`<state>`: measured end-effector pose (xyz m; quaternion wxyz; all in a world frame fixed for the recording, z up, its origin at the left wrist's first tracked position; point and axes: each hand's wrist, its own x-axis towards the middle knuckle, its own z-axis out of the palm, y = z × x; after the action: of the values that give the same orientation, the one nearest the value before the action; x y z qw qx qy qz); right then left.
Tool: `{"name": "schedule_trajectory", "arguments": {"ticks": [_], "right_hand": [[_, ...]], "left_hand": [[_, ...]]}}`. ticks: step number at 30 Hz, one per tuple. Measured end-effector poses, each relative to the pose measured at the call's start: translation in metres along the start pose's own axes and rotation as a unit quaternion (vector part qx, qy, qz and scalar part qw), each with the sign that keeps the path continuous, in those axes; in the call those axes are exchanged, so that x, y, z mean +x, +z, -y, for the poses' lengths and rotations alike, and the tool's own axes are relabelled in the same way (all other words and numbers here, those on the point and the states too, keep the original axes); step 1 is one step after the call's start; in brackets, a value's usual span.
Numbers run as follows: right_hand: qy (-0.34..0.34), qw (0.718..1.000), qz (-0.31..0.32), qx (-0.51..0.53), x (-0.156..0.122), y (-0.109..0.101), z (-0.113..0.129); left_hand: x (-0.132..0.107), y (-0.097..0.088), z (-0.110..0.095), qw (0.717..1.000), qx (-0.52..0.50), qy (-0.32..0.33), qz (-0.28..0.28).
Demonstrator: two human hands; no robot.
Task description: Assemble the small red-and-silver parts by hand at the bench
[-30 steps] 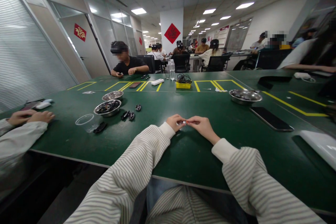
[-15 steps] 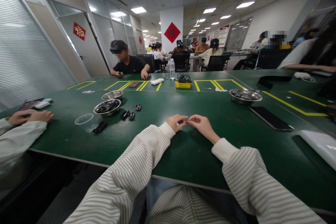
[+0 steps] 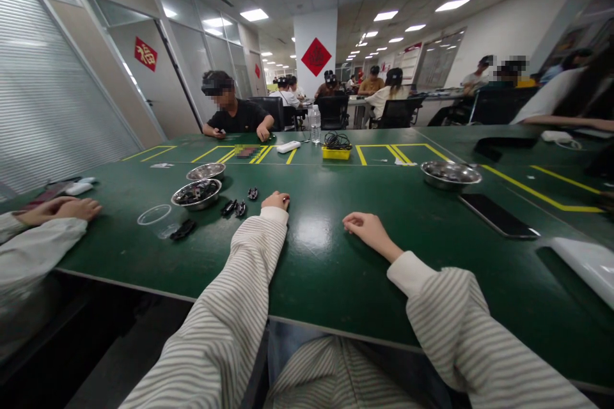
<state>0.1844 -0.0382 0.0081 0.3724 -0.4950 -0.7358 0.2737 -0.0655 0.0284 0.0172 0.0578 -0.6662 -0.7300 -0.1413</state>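
My left hand (image 3: 275, 200) reaches forward over the green table (image 3: 336, 268), its fingers curled down; anything in them is hidden. It lies just right of a few small black parts (image 3: 235, 208), with another (image 3: 252, 193) close by. My right hand (image 3: 362, 227) rests on the table to the right, fingers drawn together in a loose pinch; I cannot see what it holds. A steel bowl of black parts (image 3: 196, 194) stands left of the loose parts, with a second steel bowl (image 3: 206, 172) behind it. Both my sleeves are striped.
A clear plastic lid (image 3: 154, 215) and a black piece (image 3: 183, 229) lie at the left. A third steel bowl (image 3: 449, 174), a phone (image 3: 499, 216) and a white object (image 3: 585, 262) sit right. A co-worker's hands (image 3: 62, 209) rest far left. Yellow box (image 3: 336, 153) and bottle (image 3: 314, 124) stand behind.
My hands were together, pinching a small orange-tipped piece. They have parted: the left hand moved forward and left toward the black parts, while the right stayed put.
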Motion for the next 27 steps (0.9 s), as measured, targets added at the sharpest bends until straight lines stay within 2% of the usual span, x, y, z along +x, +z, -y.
{"name": "schedule_trajectory", "arguments": {"ticks": [6,10,13,17,23,25,27], "right_hand": [[-0.006,1.000,0.012,-0.017,0.000,-0.001,0.002],[-0.010,1.000,0.016,-0.014,0.000,-0.001,0.001],[-0.015,1.000,0.019,-0.013,0.000,-0.001,0.000],[-0.021,1.000,0.019,-0.013,0.000,-0.001,0.000],[-0.022,1.000,0.017,-0.015,0.000,-0.001,0.001],[-0.021,1.000,0.012,-0.016,0.000,-0.001,0.001],[-0.018,1.000,0.000,-0.018,0.000,-0.002,0.001]], "left_hand": [[0.002,0.004,0.001,0.998,0.033,-0.009,0.044],[-0.002,-0.002,-0.001,0.995,0.038,-0.057,0.069],[-0.005,-0.004,-0.001,0.994,0.053,-0.068,0.061],[-0.005,-0.002,-0.001,0.999,0.039,0.020,-0.008],[-0.002,0.006,-0.006,0.997,0.002,0.070,-0.011],[-0.006,0.009,-0.017,0.991,-0.027,0.131,-0.019],[-0.015,0.013,-0.034,0.972,-0.064,0.224,-0.020]]}}
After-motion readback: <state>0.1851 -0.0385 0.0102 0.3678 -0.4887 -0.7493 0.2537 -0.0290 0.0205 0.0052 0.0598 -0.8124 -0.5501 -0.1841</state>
